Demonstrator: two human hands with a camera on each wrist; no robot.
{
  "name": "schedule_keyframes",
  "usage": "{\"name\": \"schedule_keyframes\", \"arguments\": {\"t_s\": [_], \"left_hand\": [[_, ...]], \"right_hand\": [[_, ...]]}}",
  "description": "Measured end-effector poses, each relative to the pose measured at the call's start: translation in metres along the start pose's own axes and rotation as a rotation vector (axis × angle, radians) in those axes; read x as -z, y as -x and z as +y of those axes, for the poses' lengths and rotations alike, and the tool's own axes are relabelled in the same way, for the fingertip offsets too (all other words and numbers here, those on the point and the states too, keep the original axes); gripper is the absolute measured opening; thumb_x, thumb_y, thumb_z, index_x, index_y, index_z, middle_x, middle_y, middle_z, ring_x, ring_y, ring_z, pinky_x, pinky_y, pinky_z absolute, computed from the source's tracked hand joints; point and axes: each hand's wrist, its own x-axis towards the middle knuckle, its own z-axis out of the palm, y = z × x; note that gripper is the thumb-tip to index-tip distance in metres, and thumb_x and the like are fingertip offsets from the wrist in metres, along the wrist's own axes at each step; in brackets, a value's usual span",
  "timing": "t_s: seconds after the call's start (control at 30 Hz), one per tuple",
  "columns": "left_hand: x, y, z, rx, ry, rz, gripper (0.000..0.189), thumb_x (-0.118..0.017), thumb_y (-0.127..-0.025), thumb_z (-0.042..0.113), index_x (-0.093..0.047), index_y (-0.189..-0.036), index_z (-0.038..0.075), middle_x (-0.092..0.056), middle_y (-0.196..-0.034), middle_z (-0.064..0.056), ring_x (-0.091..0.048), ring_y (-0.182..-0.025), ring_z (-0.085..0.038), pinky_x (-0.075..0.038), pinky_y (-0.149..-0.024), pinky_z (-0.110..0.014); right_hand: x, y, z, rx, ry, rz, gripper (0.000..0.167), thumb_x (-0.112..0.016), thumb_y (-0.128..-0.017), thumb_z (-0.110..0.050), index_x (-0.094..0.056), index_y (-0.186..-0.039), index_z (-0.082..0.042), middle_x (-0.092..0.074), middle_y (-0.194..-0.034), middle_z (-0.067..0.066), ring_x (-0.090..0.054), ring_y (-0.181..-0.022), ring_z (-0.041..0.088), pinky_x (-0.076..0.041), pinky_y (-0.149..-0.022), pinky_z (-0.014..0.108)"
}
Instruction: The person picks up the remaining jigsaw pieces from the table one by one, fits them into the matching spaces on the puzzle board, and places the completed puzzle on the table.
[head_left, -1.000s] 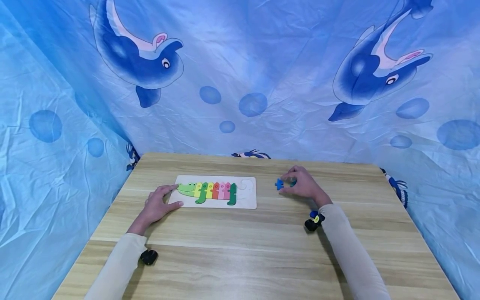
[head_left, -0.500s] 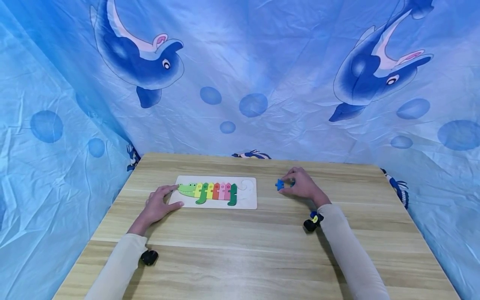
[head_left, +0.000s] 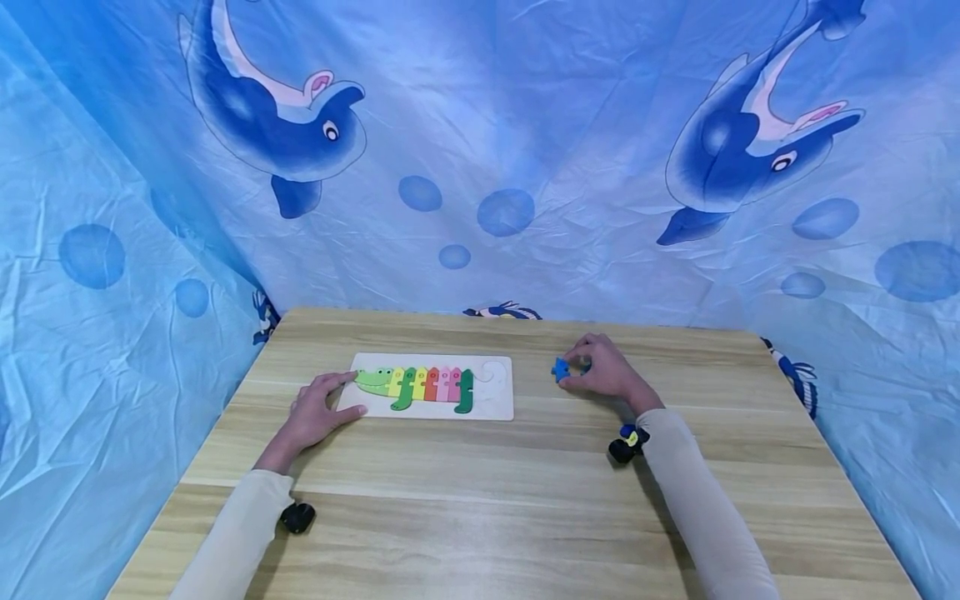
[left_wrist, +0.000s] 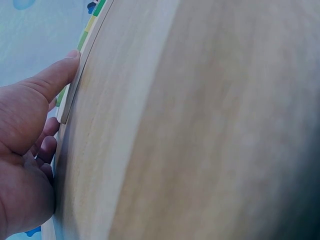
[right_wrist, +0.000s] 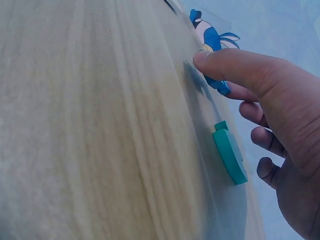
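A white puzzle board (head_left: 492, 402) lies on the table, bearing a crocodile (head_left: 431, 383) of coloured pieces: green, yellow, red and pink. A curly outline shows at the board's right end, past the dark green hind-leg piece (head_left: 465, 392). My left hand (head_left: 311, 414) rests at the board's left end, thumb by the front edge and index finger at the crocodile's snout. To the right, my right hand (head_left: 606, 367) pinches a small blue puzzle piece (head_left: 561, 371) between thumb and index finger, just above the wood. Beneath that hand lies a teal-green puzzle piece (right_wrist: 231, 155), partly hidden in the head view.
The wooden table (head_left: 450, 500) reaches back to a blue dolphin-print cloth (head_left: 570, 167). Black wrist cameras sit at both sleeves, the left camera (head_left: 297, 517) and the right camera (head_left: 622, 451).
Both hands have stayed almost in place. The blue piece has turned slightly in my right fingers; the puzzle board has not moved.
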Motion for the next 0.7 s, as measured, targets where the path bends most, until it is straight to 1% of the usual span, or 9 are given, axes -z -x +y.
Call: {"name": "schedule_keyframes", "arguments": {"t_s": [0.17,0.37,0.53,0.7], "left_hand": [[0.0,0.0,0.0,-0.004,0.003,0.002,0.079,-0.078,-0.089,0.045,-0.047,-0.153,0.01,-0.034,-0.157,-0.028,-0.031,-0.134,-0.053,-0.023,-0.1,-0.066],[0.0,0.0,0.0,0.004,0.005,0.003,0.079,-0.078,-0.09,0.044,-0.047,-0.153,0.01,-0.034,-0.157,-0.028,-0.031,-0.134,-0.052,-0.024,-0.1,-0.065],[0.0,0.0,0.0,0.008,0.003,0.001,0.079,-0.078,-0.089,0.045,-0.047,-0.153,0.01,-0.034,-0.157,-0.028,-0.031,-0.134,-0.052,-0.024,-0.1,-0.065],[0.0,-0.001,-0.001,0.013,0.003,0.0,0.08,-0.078,-0.089,0.046,-0.046,-0.153,0.011,-0.033,-0.157,-0.028,-0.031,-0.134,-0.053,-0.024,-0.101,-0.066]], "right_hand": [[0.003,0.002,-0.003,-0.003,0.005,0.003,0.048,-0.089,-0.078,-0.042,-0.078,-0.114,-0.013,-0.064,-0.119,0.009,-0.052,-0.117,0.033,-0.044,-0.098,0.055],[0.004,0.004,-0.009,0.023,-0.002,0.011,0.05,-0.088,-0.079,-0.043,-0.078,-0.116,-0.011,-0.066,-0.119,0.009,-0.055,-0.115,0.033,-0.046,-0.097,0.057],[0.003,0.003,-0.017,0.04,-0.024,0.018,0.049,-0.089,-0.078,-0.042,-0.077,-0.116,-0.012,-0.068,-0.119,0.008,-0.059,-0.114,0.031,-0.048,-0.097,0.055],[-0.002,0.0,-0.022,0.075,-0.041,0.048,0.047,-0.091,-0.076,-0.039,-0.078,-0.112,-0.011,-0.071,-0.115,0.006,-0.062,-0.111,0.029,-0.049,-0.096,0.052]]}}
